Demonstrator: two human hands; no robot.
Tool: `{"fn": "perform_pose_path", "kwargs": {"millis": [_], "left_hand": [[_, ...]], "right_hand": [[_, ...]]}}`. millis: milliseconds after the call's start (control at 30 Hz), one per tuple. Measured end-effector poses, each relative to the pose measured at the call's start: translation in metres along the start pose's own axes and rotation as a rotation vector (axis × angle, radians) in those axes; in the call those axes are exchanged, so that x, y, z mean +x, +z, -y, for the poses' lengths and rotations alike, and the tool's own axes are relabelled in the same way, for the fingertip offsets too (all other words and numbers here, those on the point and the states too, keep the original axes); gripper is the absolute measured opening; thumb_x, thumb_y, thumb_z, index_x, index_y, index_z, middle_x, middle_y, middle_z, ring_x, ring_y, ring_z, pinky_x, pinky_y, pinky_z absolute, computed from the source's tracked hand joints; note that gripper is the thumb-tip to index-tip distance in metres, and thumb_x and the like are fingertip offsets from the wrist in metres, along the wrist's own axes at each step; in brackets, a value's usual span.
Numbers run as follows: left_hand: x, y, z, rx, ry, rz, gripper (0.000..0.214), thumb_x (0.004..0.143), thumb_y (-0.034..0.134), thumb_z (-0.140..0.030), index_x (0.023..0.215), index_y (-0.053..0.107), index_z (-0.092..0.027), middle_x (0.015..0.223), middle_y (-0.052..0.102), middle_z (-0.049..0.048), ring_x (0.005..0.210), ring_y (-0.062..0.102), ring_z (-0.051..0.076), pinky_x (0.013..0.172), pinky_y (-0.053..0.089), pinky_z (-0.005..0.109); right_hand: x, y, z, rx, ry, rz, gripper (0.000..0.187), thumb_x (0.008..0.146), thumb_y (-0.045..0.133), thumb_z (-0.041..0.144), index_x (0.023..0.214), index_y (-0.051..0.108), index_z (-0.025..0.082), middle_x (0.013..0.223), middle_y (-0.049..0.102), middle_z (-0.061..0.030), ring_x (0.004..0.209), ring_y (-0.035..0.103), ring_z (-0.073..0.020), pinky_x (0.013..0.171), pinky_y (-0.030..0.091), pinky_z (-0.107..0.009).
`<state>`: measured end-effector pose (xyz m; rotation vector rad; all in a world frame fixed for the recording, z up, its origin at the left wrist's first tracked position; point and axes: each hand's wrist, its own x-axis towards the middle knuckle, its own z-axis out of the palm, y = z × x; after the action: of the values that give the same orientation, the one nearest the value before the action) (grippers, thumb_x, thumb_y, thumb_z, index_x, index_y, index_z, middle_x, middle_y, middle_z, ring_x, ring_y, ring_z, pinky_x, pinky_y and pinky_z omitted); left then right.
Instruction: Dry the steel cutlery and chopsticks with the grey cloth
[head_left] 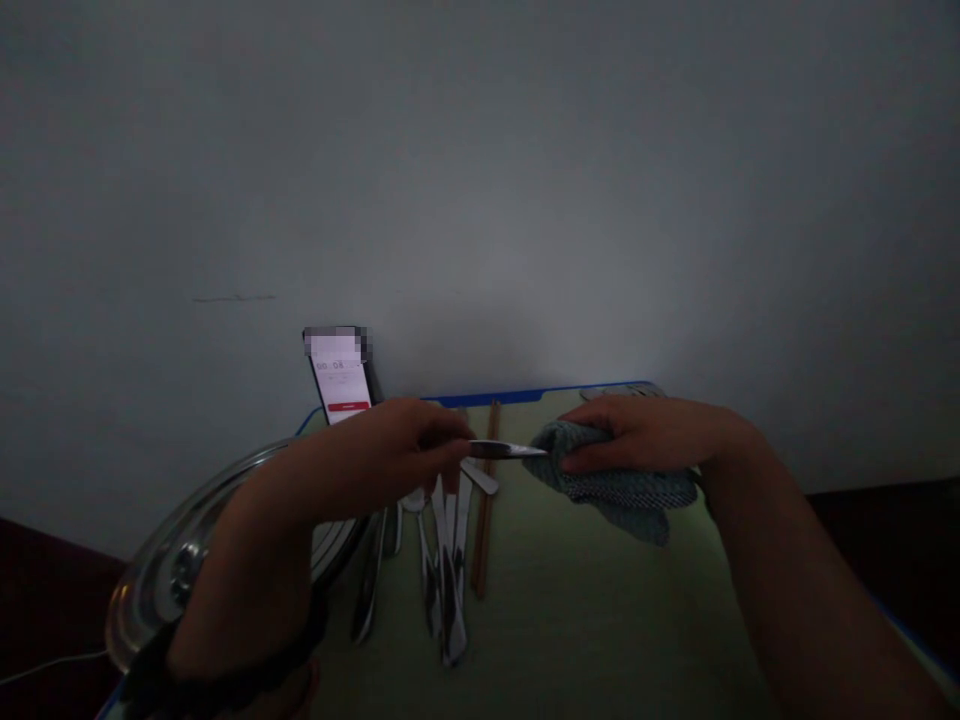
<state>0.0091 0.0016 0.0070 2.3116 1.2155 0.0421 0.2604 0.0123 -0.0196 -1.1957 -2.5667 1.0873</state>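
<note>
My left hand pinches one end of a shiny metal piece of cutlery, held level above the table. Its other end goes into a grey-green cloth, so I cannot tell its kind. Closed around that cloth is my right hand, with the thumb pressing on it. Below my left hand lies a loose group of metal cutlery, some of it hidden by the fingers. Just right of this group, a pair of wooden chopsticks lies lengthwise on the table.
A phone with a lit timer screen leans at the back. A large round steel vessel or lid stands at the left, partly behind my forearm. More cutlery lies at the back right of the pale green table, against the wall.
</note>
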Motion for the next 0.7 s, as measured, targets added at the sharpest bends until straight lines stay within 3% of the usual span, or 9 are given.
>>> {"fn": "perform_pose_path", "kwargs": {"millis": [267, 467, 700], "left_hand": [[0.0, 0.001, 0.001, -0.002, 0.025, 0.012, 0.024, 0.085, 0.042, -0.024, 0.084, 0.065, -0.019, 0.075, 0.067, -0.0007, 0.065, 0.06, 0.012, 0.056, 0.04, 0.019], [0.004, 0.006, -0.008, -0.002, 0.125, -0.034, 0.024, 0.083, 0.043, -0.015, 0.086, 0.066, -0.021, 0.077, 0.068, -0.0036, 0.066, 0.061, 0.009, 0.058, 0.041, 0.017], [0.002, 0.003, -0.011, 0.033, 0.132, -0.019, 0.022, 0.085, 0.045, -0.022, 0.091, 0.066, -0.021, 0.076, 0.067, -0.0017, 0.067, 0.061, 0.011, 0.059, 0.04, 0.019]], "right_hand": [[0.004, 0.003, 0.002, -0.004, -0.022, -0.019, 0.028, 0.08, 0.054, 0.041, 0.091, 0.064, 0.018, 0.084, 0.066, -0.0018, 0.073, 0.06, -0.0131, 0.062, 0.044, -0.022], [0.01, 0.006, 0.011, 0.064, -0.066, 0.08, 0.021, 0.083, 0.051, 0.033, 0.091, 0.062, 0.016, 0.081, 0.063, -0.0003, 0.069, 0.057, -0.01, 0.06, 0.044, -0.019], [0.01, 0.008, 0.013, 0.101, -0.071, 0.095, 0.024, 0.084, 0.05, 0.036, 0.09, 0.059, 0.015, 0.081, 0.063, -0.0014, 0.07, 0.057, -0.0101, 0.06, 0.044, -0.019]]}}
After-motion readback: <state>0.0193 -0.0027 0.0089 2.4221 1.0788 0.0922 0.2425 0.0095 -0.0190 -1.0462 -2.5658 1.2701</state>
